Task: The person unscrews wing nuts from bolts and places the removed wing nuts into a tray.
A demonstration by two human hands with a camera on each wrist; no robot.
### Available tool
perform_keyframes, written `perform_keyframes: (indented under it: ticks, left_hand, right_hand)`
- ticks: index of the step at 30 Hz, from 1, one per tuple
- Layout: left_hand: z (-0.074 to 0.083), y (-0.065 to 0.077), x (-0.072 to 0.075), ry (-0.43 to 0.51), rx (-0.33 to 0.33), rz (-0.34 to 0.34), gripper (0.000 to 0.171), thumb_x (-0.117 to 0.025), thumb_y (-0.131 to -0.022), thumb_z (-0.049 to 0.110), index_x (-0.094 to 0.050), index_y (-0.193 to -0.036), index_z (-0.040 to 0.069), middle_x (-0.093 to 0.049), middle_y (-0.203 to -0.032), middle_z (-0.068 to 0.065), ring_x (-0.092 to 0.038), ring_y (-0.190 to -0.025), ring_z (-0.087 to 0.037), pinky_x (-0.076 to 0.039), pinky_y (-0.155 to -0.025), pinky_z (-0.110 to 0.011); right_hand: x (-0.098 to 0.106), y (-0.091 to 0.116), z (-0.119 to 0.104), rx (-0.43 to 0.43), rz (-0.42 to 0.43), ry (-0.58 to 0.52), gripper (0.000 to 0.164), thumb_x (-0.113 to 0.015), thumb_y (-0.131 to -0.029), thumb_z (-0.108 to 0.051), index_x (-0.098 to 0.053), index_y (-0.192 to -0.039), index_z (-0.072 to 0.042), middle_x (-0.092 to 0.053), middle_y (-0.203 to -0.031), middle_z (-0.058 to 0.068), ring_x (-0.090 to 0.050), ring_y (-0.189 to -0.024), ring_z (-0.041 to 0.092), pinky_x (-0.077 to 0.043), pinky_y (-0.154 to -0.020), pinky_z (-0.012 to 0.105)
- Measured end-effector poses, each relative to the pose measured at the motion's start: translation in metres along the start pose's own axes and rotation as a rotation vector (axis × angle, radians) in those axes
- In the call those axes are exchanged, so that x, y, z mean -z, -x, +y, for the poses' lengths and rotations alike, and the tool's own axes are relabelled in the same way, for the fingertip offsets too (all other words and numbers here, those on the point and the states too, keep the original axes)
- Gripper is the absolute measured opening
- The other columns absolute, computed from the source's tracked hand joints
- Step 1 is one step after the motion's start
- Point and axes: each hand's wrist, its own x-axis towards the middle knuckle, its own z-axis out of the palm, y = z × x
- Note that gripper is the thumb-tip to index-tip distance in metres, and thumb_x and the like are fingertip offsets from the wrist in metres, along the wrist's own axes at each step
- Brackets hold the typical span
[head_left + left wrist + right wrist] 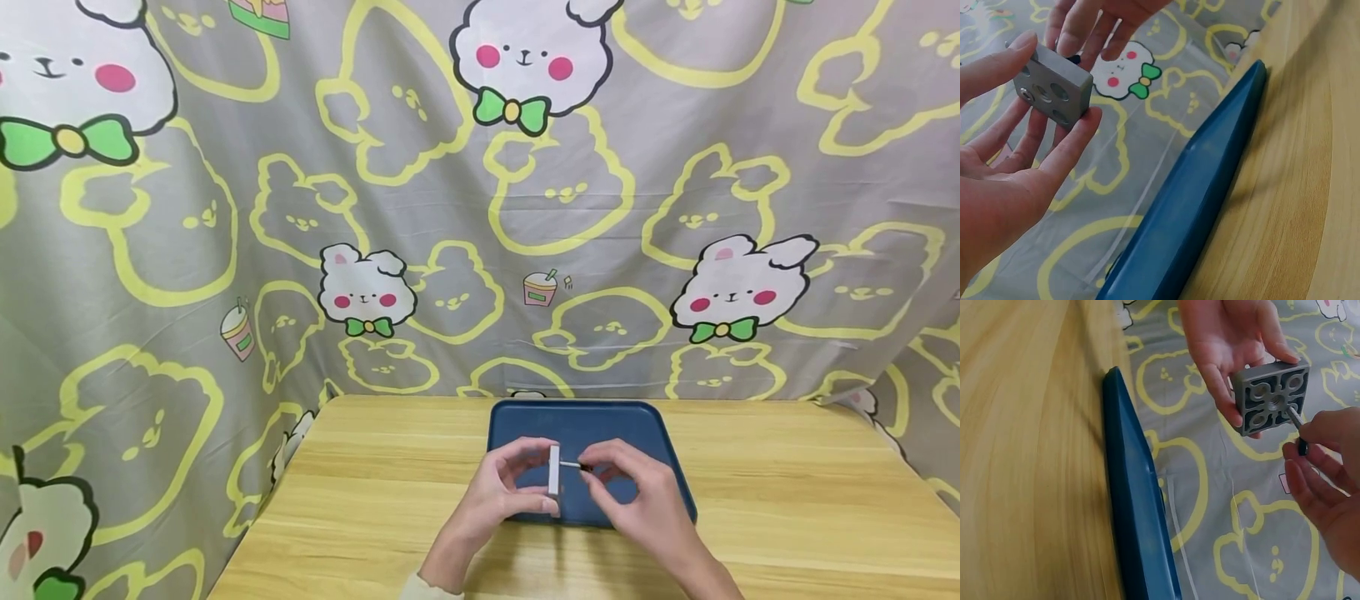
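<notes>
A square grey plate point(1249, 387) stands on edge above the tray, gripped along its edges by the left hand point(498, 487). In the right wrist view its ribbed side shows round corner holes and a threaded hole in the middle. The smoother face, with several round recesses, appears in the left wrist view. Thumb and fingers of the right hand point(637, 487) pinch the black head of a silver threaded screw point(1294, 417). The screw's tip is at the ribbed side, close to the middle hole; whether it has entered cannot be told.
A dark blue tray point(517, 412) lies on the light wood table point(390, 467), beneath both hands. Behind and to the left hangs a grey curtain point(450, 217) with bunny prints, reaching the table's back edge.
</notes>
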Motion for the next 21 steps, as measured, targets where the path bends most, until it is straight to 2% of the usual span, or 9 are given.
perform_keyframes:
  ticks: [3, 6, 8, 10, 13, 17, 20, 21]
  left_hand:
    - [-0.0010, -0.0001, 0.0003, 0.012, -0.018, -0.011, 0.064, -0.086, -0.082, 0.003, -0.056, -0.139, -0.006, -0.056, -0.138, -0.013, -0.051, -0.129, -0.044, -0.057, -0.098, -0.048]
    - [-0.0012, -0.0001, 0.0010, 0.015, -0.025, -0.018, 0.065, -0.086, -0.084, 0.005, -0.055, -0.139, -0.007, -0.056, -0.139, -0.013, -0.052, -0.129, -0.045, -0.057, -0.097, -0.047]
    - [-0.0011, 0.0001, 0.0017, 0.025, -0.024, -0.022, 0.065, -0.085, -0.084, 0.005, -0.053, -0.140, -0.009, -0.055, -0.140, -0.012, -0.052, -0.130, -0.043, -0.057, -0.098, -0.045]
    - [-0.0010, 0.0002, 0.0023, 0.032, -0.026, -0.026, 0.066, -0.084, -0.085, 0.005, -0.053, -0.140, -0.009, -0.055, -0.140, -0.012, -0.053, -0.129, -0.041, -0.057, -0.099, -0.044]
    - [-0.0012, 0.0002, 0.0023, 0.045, -0.023, -0.029, 0.066, -0.084, -0.085, 0.004, -0.052, -0.141, -0.009, -0.054, -0.141, -0.012, -0.053, -0.130, -0.041, -0.057, -0.098, -0.043]
    - [-0.0016, -0.0001, 0.0022, 0.053, -0.017, -0.028, 0.066, -0.084, -0.084, 0.003, -0.052, -0.141, -0.008, -0.054, -0.142, -0.013, -0.055, -0.129, -0.037, -0.059, -0.095, -0.041]
    - [-0.0015, 0.0001, 0.0027, 0.047, -0.019, -0.024, 0.065, -0.084, -0.084, 0.003, -0.053, -0.141, -0.007, -0.053, -0.142, -0.015, -0.055, -0.128, -0.035, -0.058, -0.096, -0.039]
    - [-0.0015, 0.0003, 0.0029, 0.045, -0.020, -0.021, 0.065, -0.085, -0.084, 0.003, -0.054, -0.141, -0.007, -0.053, -0.143, -0.016, -0.055, -0.129, -0.034, -0.058, -0.096, -0.038]
  right_hand:
    - [0.0000, 0.0000, 0.0018, 0.089, 0.015, 0.040, 0.038, -0.081, -0.078, 0.011, -0.073, -0.103, -0.017, -0.070, -0.104, -0.004, -0.066, -0.082, 0.007, -0.055, -0.070, 0.014]
    - [-0.0016, 0.0000, 0.0036, 0.187, 0.049, 0.079, 0.017, -0.077, -0.091, -0.008, -0.073, -0.104, -0.018, -0.069, -0.106, -0.004, -0.066, -0.085, 0.009, -0.054, -0.075, 0.012]
    - [-0.0034, -0.0004, 0.0040, 0.244, 0.075, 0.099, 0.008, -0.069, -0.099, -0.019, -0.074, -0.105, -0.017, -0.069, -0.107, -0.002, -0.067, -0.088, 0.011, -0.053, -0.079, 0.012]
    - [-0.0051, -0.0010, 0.0039, 0.284, 0.098, 0.121, 0.020, -0.059, -0.104, -0.028, -0.074, -0.103, -0.015, -0.070, -0.107, 0.000, -0.068, -0.090, 0.014, -0.053, -0.084, 0.011]
    - [-0.0065, -0.0021, 0.0035, 0.330, 0.123, 0.141, 0.021, -0.060, -0.104, -0.026, -0.075, -0.100, -0.011, -0.070, -0.105, 0.003, -0.068, -0.089, 0.017, -0.052, -0.086, 0.012]
    - [-0.0072, -0.0027, 0.0040, 0.354, 0.132, 0.147, 0.022, -0.061, -0.104, -0.025, -0.075, -0.099, -0.009, -0.070, -0.105, 0.006, -0.068, -0.088, 0.019, -0.052, -0.086, 0.012]
    - [-0.0069, -0.0020, 0.0034, 0.310, 0.109, 0.115, 0.019, -0.065, -0.102, -0.028, -0.075, -0.104, -0.011, -0.070, -0.109, 0.006, -0.068, -0.092, 0.019, -0.052, -0.088, 0.012]
    - [-0.0069, -0.0016, 0.0029, 0.286, 0.099, 0.091, 0.016, -0.070, -0.099, -0.026, -0.074, -0.106, -0.012, -0.070, -0.111, 0.007, -0.068, -0.093, 0.018, -0.052, -0.088, 0.013]
